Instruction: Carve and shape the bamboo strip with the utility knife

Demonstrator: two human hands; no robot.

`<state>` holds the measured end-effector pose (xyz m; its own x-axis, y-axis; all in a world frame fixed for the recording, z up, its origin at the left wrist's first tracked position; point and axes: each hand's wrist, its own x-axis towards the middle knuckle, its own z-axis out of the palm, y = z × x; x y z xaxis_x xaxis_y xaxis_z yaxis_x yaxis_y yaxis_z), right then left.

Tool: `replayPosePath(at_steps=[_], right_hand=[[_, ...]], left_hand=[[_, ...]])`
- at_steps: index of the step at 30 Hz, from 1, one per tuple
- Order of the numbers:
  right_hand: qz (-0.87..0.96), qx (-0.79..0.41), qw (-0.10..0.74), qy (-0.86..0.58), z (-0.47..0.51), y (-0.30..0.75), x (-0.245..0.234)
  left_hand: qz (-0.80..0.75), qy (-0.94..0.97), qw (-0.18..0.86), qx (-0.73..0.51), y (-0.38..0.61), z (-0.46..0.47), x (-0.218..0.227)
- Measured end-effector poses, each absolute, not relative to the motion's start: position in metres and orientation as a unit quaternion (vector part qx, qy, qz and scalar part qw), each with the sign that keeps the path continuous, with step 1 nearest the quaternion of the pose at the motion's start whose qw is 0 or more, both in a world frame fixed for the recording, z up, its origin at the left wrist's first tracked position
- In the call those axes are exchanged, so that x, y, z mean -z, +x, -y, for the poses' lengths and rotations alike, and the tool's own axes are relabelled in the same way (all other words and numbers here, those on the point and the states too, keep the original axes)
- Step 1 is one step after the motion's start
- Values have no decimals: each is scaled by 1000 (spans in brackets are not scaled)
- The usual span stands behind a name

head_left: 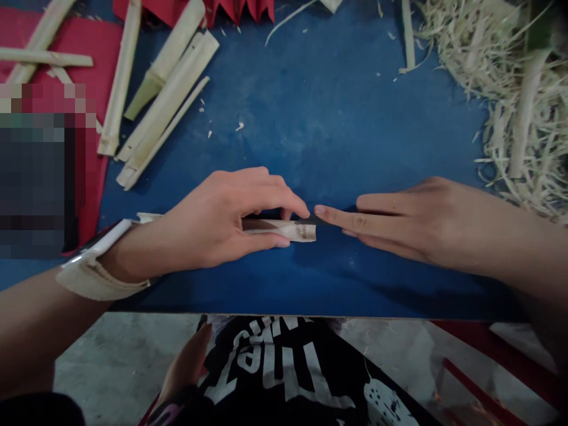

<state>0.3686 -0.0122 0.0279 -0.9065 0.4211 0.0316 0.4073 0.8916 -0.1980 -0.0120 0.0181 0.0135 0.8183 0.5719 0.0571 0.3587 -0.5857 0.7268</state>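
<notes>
My left hand [222,222] lies over a pale strip of plant stalk [290,229] on the blue table top [319,118], fingers and thumb closed around it. The strip's right end sticks out past my fingertips. My right hand [399,222] lies flat beside it, fingers stretched out and apart. Its fingertip comes close to the strip's right end; whether it touches I cannot tell. A watch with a pale band sits on my left wrist.
Several long pale stalk pieces [166,100] lie at the back left, partly on red sheets [66,53]. A heap of thin shavings [510,77] fills the back right. The table's front edge [284,315] runs just below my hands.
</notes>
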Motion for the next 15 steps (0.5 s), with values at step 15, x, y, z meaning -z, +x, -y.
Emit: replayPosePath(at_steps=[15], right_hand=[[970,-98,99,-197,1,374,-19]], left_hand=[[-280,875,372,-130,-13,-16,-18]])
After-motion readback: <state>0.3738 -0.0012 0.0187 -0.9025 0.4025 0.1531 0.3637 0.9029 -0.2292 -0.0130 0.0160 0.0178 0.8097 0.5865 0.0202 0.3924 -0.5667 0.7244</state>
